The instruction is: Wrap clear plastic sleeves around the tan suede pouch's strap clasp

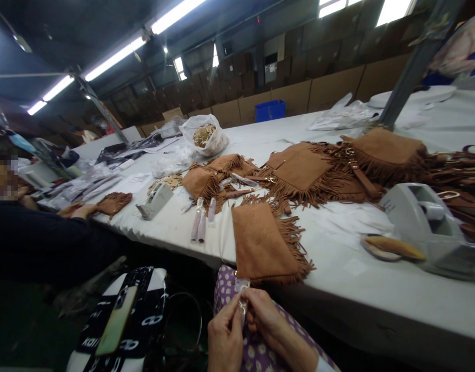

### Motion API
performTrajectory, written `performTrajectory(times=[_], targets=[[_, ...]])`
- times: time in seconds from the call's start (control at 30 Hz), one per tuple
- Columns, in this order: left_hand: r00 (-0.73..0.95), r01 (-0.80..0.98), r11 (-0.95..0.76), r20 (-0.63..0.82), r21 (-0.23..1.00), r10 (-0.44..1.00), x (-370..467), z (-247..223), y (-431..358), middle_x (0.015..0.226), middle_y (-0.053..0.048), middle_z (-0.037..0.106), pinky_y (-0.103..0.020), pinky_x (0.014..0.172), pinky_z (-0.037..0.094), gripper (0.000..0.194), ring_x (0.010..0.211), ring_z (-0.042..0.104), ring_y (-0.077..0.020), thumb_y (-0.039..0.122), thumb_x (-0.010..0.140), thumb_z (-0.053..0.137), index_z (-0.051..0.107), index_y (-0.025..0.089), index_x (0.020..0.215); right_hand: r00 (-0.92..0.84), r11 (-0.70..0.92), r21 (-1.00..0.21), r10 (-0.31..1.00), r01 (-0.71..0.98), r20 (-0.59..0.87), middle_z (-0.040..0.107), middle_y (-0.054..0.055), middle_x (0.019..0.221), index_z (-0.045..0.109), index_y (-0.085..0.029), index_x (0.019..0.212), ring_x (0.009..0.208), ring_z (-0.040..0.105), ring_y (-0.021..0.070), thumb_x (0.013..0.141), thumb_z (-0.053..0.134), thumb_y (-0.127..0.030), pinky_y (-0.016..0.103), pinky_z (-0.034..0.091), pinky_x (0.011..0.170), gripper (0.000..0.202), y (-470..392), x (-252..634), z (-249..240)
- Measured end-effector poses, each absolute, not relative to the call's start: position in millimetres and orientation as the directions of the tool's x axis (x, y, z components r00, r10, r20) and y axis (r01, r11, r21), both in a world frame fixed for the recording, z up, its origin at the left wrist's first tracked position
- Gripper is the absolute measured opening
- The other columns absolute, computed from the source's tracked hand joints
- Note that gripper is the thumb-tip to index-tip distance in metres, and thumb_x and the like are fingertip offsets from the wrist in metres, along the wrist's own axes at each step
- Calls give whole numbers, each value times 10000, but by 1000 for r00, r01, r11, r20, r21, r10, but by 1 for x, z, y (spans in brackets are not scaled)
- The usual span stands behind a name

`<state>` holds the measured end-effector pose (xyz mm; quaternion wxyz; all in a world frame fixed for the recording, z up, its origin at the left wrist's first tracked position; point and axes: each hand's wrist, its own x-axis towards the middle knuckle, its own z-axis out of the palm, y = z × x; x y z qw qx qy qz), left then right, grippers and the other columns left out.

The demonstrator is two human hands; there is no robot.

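Note:
Over the lap, my left hand [225,333] and my right hand [265,315] meet, fingers pinched on a small metal clasp wrapped in clear plastic [243,299]. Just above them, a brown fringed suede bag [260,243] lies at the table's front edge, its lower corner close to the clasp. Whether the clasp is joined to the bag is too small to tell. A purple patterned cloth [226,284] shows below the hands. Wrapped strap pieces [198,223] rest on the table left of the bag.
More fringed bags [299,168] lie behind. Tape dispensers stand at right [431,222] and left [155,200]. A bag of metal parts [204,135] sits farther back. At left, a co-worker's hands [80,211] touch a brown piece. A phone [117,320] lies on a seat.

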<state>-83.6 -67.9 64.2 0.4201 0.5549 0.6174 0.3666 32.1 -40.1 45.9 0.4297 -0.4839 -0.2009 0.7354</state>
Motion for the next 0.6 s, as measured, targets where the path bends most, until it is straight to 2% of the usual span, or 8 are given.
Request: performTrajectory(times=[0.07, 0.17, 0.23, 0.3, 0.37, 0.5, 0.6], targets=[[40, 531, 49, -82, 846, 996, -84, 65, -70, 1058, -78, 713, -302, 906, 474, 347, 995, 640, -240, 291, 871, 489, 656, 268, 1175, -151, -552, -706, 822, -443, -549, 444, -47, 395, 499, -179, 607, 325, 330, 60, 769, 518, -413, 183, 243, 336, 286, -40, 31, 45], [136, 776, -73, -53, 627, 989, -83, 70, -72, 913, -70, 691, -287, 766, 499, 444, 830, 658, -207, 189, 887, 376, 574, 312, 1265, -181, -559, -707, 822, -433, -539, 492, -29, 431, 519, -182, 669, 355, 423, 89, 807, 460, -588, 193, 306, 343, 433, -42, 32, 51], [180, 878, -150, -23, 454, 983, -81, 74, -73, 895, -72, 674, -281, 683, 500, 480, 763, 656, -200, 143, 880, 335, 580, 309, 1259, -165, -538, -765, 841, -355, -515, 503, -40, 446, 512, -186, 690, 354, 430, 85, 734, 564, -644, 187, 304, 332, 463, -42, 32, 55], [224, 910, -214, 13, 355, 974, -80, 75, -74, 880, -73, 676, -268, 614, 501, 465, 705, 655, -194, 134, 881, 325, 624, 283, 1204, -117, -490, -822, 871, -291, -477, 488, -61, 432, 494, -188, 673, 328, 400, 68, 638, 693, -615, 176, 274, 313, 473, -41, 32, 54], [274, 879, -283, 78, 383, 958, -83, 69, -77, 915, -73, 695, -245, 623, 520, 444, 707, 667, -176, 155, 903, 319, 601, 259, 1229, -126, -482, -814, 875, -324, -467, 463, -67, 399, 480, -185, 637, 304, 373, 58, 630, 695, -618, 172, 263, 303, 484, -39, 33, 50], [282, 771, -360, 224, 525, 933, -110, 35, -97, 1154, -91, 682, -217, 784, 546, 435, 953, 678, -177, 281, 946, 354, 460, 211, 1362, -158, -505, -750, 859, -427, -488, 486, -50, 385, 498, -171, 630, 288, 368, 51, 694, 616, -646, 164, 290, 311, 494, -35, 39, 38], [225, 788, -304, 210, 535, 951, -146, 5, -121, 1060, -70, 728, -241, 777, 564, 390, 911, 698, -189, 344, 947, 367, 581, 243, 1256, -79, -470, -774, 871, -424, -486, 526, -41, 396, 491, -179, 657, 283, 398, 63, 685, 628, -646, 162, 282, 307, 488, -35, 40, 31]])
